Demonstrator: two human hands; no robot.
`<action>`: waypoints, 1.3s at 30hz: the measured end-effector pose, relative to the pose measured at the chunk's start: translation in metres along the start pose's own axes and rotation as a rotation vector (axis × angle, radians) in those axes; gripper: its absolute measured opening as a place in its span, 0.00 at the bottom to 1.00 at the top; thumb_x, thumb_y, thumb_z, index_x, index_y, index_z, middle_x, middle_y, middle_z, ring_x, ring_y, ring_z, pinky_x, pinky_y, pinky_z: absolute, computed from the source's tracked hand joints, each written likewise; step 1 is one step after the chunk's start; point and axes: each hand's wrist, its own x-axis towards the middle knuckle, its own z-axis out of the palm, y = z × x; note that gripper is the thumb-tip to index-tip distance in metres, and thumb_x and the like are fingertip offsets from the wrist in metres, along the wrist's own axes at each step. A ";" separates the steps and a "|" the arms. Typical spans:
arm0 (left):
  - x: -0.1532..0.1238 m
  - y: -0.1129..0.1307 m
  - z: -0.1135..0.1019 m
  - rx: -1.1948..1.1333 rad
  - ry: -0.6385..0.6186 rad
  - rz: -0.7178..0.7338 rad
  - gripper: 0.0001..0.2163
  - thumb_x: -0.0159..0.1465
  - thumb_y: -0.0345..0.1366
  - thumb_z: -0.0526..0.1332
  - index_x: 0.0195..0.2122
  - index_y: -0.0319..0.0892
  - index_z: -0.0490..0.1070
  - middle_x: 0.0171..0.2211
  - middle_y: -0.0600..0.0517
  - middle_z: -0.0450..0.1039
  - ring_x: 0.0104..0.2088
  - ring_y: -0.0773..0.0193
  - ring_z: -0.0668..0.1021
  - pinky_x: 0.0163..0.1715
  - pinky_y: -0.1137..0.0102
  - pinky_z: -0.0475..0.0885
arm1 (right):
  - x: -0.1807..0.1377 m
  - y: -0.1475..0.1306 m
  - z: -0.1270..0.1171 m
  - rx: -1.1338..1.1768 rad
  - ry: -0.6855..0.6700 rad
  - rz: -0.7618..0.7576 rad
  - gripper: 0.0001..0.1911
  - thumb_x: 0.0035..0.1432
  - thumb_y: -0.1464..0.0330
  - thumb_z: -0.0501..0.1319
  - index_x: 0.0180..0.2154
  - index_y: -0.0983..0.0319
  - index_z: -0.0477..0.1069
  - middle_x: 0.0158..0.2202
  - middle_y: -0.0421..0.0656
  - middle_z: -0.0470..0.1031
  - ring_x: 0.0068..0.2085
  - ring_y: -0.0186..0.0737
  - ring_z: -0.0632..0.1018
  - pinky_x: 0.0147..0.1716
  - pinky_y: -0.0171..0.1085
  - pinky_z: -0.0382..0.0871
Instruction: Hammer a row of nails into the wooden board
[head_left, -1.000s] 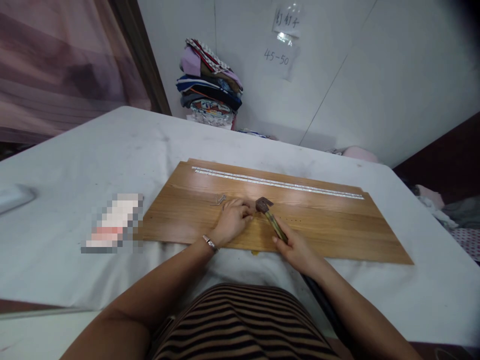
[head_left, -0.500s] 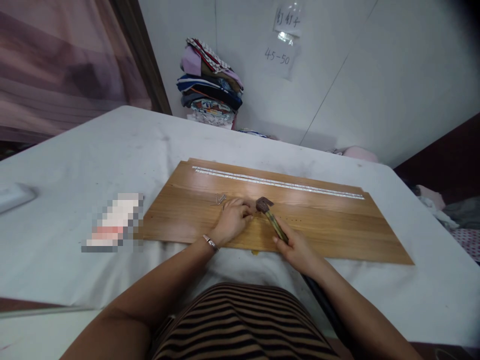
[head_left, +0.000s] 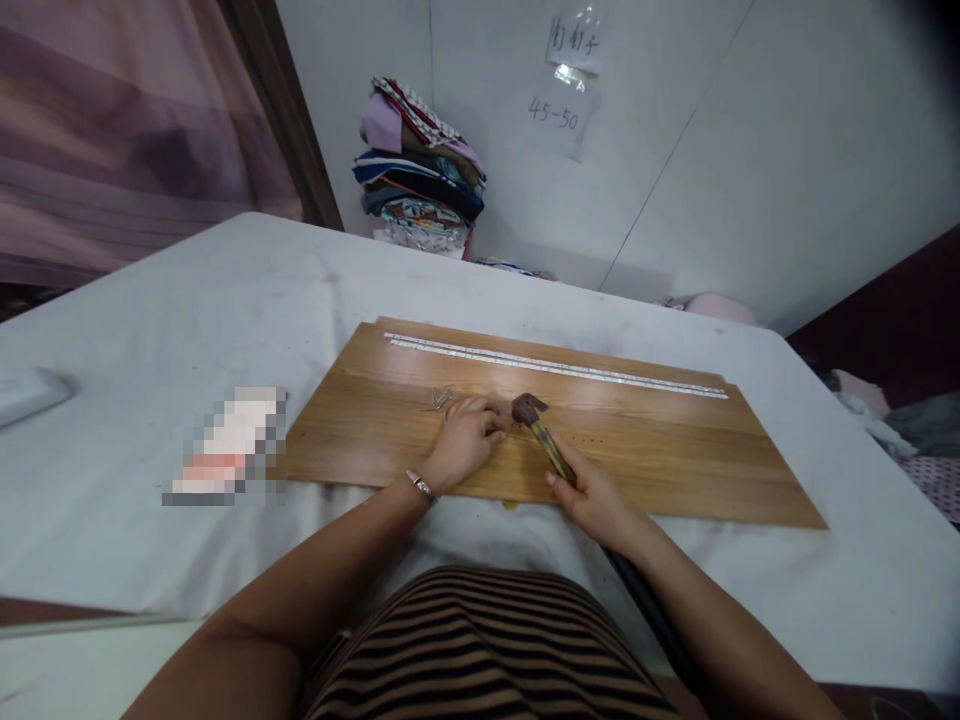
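Note:
A claw hammer (head_left: 551, 447) is in my right hand (head_left: 592, 490), which is wrapped round its greenish-yellow handle. Its rusty brown head hangs close over the wooden board (head_left: 660, 460), just right of my left fingertips. My left hand (head_left: 469, 440) rests on the board with its fingers pinched together; whatever is between them is too small to make out. Beside its knuckles, on the left, lies a small heap of thin metal nails (head_left: 441, 399). Several tiny dark dots run in a row on the board to the right of the hammer head.
Two long pale measuring strips (head_left: 559, 365) run along the board's far side. The board lies on a table with a white cloth (head_left: 187, 300). A blurred-out flat object (head_left: 232, 440) lies left of the board. Folded clothes (head_left: 424, 160) are stacked by the wall behind.

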 end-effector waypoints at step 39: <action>0.000 0.002 -0.001 -0.012 -0.010 -0.014 0.05 0.61 0.29 0.68 0.34 0.46 0.81 0.47 0.50 0.81 0.53 0.54 0.76 0.57 0.57 0.67 | 0.002 -0.004 -0.001 0.022 -0.031 0.003 0.36 0.64 0.68 0.57 0.72 0.59 0.58 0.67 0.50 0.70 0.66 0.52 0.72 0.66 0.58 0.64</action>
